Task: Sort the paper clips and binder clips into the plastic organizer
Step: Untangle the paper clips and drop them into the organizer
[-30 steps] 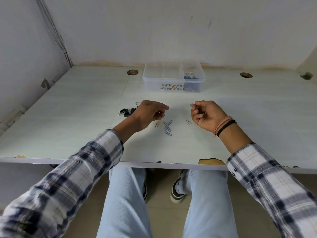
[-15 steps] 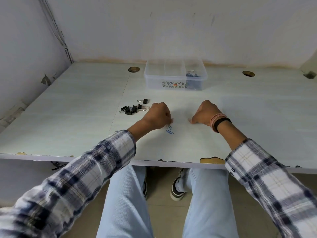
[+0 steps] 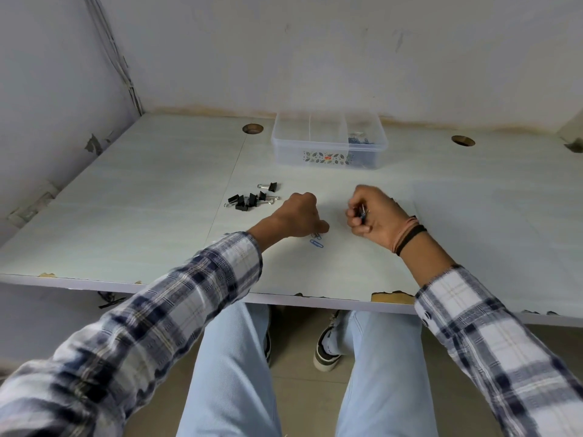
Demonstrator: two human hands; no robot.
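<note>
**At desk centre: clip sorting, hands down on paper clips**

On the desk [image 3: 157, 216], the left hand [image 3: 299, 217] is curled into a fist, fingertips down at loose paper clips [image 3: 316, 241] at its 5 o'clock. The right hand [image 3: 373, 216] is closed around a small bunch of paper clips [image 3: 362, 212]. Black binder clips [image 3: 249, 198] lie in a cluster at 10 o'clock from the left hand. The clear plastic organizer [image 3: 328, 143] sits at 12 o'clock near the wall; its right compartment holds blue clips.

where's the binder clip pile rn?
Head view: the black binder clips lie loose on the table, left of centre, just left of the left hand and nearer than the plastic organizer.
</note>
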